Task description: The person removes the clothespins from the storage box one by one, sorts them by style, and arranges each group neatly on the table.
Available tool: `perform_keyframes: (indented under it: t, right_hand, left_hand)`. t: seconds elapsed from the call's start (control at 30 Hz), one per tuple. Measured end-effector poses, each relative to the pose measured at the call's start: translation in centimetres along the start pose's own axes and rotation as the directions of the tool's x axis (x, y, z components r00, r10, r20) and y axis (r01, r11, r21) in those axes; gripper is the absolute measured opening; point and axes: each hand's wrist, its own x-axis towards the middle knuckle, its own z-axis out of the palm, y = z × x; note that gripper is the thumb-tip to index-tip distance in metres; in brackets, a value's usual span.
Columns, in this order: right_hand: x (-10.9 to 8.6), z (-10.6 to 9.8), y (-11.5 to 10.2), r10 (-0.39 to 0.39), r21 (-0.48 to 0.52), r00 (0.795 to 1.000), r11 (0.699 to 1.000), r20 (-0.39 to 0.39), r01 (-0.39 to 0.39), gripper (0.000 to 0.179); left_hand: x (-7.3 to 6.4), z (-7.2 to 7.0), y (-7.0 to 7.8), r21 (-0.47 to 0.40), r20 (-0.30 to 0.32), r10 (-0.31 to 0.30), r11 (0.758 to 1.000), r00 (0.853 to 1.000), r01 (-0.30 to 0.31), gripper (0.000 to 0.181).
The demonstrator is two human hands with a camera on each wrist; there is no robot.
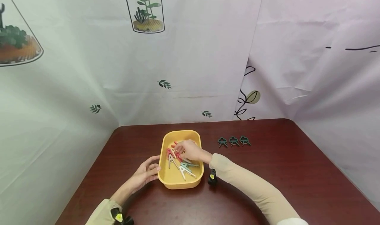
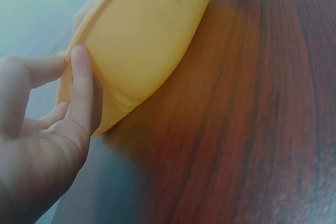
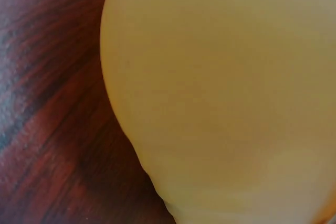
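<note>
Here, red clips point(image 1: 169, 153), white clips point(image 1: 187, 172) and a teal clip point(image 1: 190, 165) lie loosely heaped inside a yellow bin point(image 1: 170, 186), the white and teal ones nearest you with their long legs splayed. Your right hand point(image 1: 191, 149) dips into the bin over the red clips, fingers bent downward; whether they pinch a clip, you cannot tell from this angle. Your left hand point(image 1: 145, 173) grips the bin at its left edge, its fingers curled at the rim, one of them laid along the outer wall in the left wrist view. The right wrist view is taken up mostly by the bin's blurred outer wall, with dark wood beside it.

The bin stands on a dark red-brown bench point(image 1: 297, 172) of visible grain. To its right, beyond your right forearm, three small dark-green pieces point(image 1: 234, 141) sit in a row, apart from the bin. You wear pale sleeves point(image 1: 255, 188), with a black wrist device point(image 1: 212, 177) marked in yellow at each cuff. Behind the bench hangs a whitish cloth point(image 1: 202, 60), creased and printed with leaves and potted plants.
</note>
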Motion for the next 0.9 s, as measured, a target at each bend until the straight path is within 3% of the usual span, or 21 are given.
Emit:
perform_keyframes:
  t: [0.13, 0.33, 0.73, 0.9]
  right_hand:
    - [-0.06, -0.06, 0.14, 0.02, -0.014, 1.0, 1.0, -0.015, -0.02, 0.026]
    - [0.07, -0.05, 0.42, 0.022, -0.038, 0.999, 0.999, 0.025, -0.021, 0.041]
    - [0.12, 0.57, 0.1, 0.077, -0.101, 0.994, 0.993, 0.078, -0.069, 0.044]
    - [-0.1, 0.1, 0.05, 0.086, -0.076, 0.995, 0.994, 0.052, -0.082, 0.044]
  left_hand:
    - [0.02, 0.05, -0.02, 0.002, -0.001, -0.004, 1.0, 1.0, 0.004, 0.063]
    - [0.12, 0.09, -0.02, 0.011, -0.006, -0.01, 1.0, 1.0, 0.01, 0.062]
    - [0.04, 0.1, 0.11, 0.001, -0.003, -0.015, 1.0, 1.0, 0.015, 0.064]
    - [0.1, 0.08, 0.08, -0.001, -0.002, -0.012, 1.0, 1.0, 0.012, 0.063]
